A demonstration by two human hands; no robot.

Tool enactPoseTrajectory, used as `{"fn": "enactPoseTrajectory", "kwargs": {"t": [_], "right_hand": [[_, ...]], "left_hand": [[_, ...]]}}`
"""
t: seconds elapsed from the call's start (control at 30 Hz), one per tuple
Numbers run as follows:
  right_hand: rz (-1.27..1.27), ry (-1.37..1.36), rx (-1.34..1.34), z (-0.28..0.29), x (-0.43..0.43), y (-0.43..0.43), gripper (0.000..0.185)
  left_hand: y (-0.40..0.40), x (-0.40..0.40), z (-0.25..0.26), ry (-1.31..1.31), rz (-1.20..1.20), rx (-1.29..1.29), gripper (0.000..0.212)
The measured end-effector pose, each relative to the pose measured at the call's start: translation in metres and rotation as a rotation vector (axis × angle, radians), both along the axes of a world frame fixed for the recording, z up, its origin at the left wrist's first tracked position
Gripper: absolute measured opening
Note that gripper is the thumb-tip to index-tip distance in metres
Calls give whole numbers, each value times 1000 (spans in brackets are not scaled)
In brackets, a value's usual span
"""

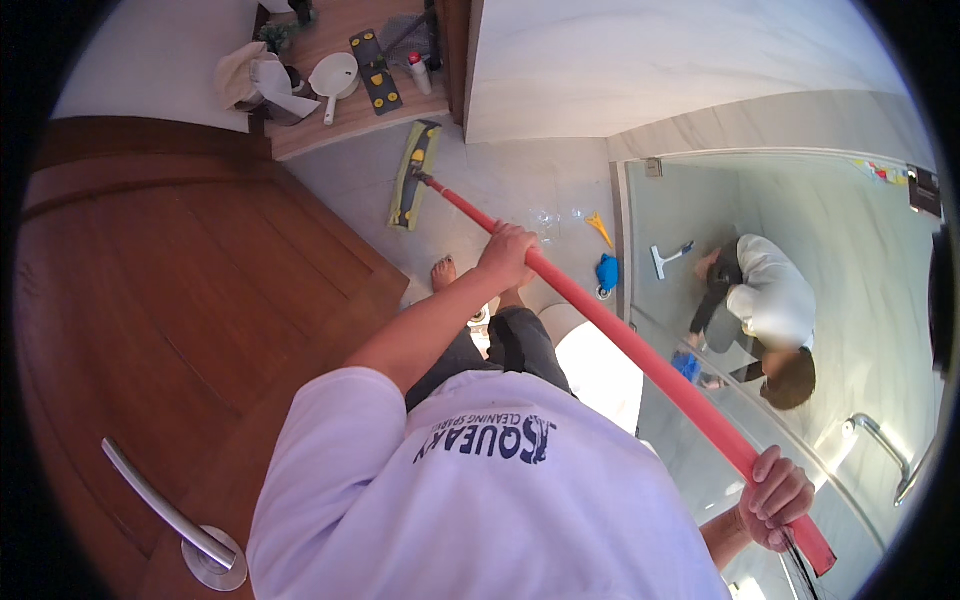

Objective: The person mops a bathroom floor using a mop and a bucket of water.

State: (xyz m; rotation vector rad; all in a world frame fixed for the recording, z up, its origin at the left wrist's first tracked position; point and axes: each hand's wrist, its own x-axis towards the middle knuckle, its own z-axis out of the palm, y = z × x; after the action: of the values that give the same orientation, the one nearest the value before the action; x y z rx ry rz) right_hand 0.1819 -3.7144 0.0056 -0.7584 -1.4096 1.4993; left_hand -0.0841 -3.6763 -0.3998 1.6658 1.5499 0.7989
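Note:
A flat mop with a red pole runs diagonally across the view. My left hand is wrapped around its lower part. Near the top end of the pole, my right hand grips it, and dark strands hang beside that hand. The mop head, a dark plate with yellow parts over a yellow-green pad, lies on the grey tiled floor close to the doorway threshold. My bare foot shows behind it.
A wooden door stands at left. On the floor are a yellow scraper-like tool and a blue cloth-like item. Behind glass, a person crouches by a squeegee. Beyond the threshold lie a white dipper and another mop plate.

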Motion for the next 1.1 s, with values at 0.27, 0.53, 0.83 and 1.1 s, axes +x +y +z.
{"fn": "enactPoseTrajectory", "kwargs": {"t": [0.27, 0.53, 0.83, 1.1], "right_hand": [[-262, -39, -23, 33, -12, -53, 34], [-420, -50, 215, 71, -7, -109, 34], [-261, 301, 184, 30, -21, -41, 32], [-229, 292, 213, 23, 38, -11, 31]], "left_hand": [[-22, 17, 32, 4, -333, -82, 12], [-69, 45, 62, -75, -528, -150, 6], [-3, -17, 67, -27, -423, -31, 5], [-4, 68, 20, -145, -294, -2, 10]]}}
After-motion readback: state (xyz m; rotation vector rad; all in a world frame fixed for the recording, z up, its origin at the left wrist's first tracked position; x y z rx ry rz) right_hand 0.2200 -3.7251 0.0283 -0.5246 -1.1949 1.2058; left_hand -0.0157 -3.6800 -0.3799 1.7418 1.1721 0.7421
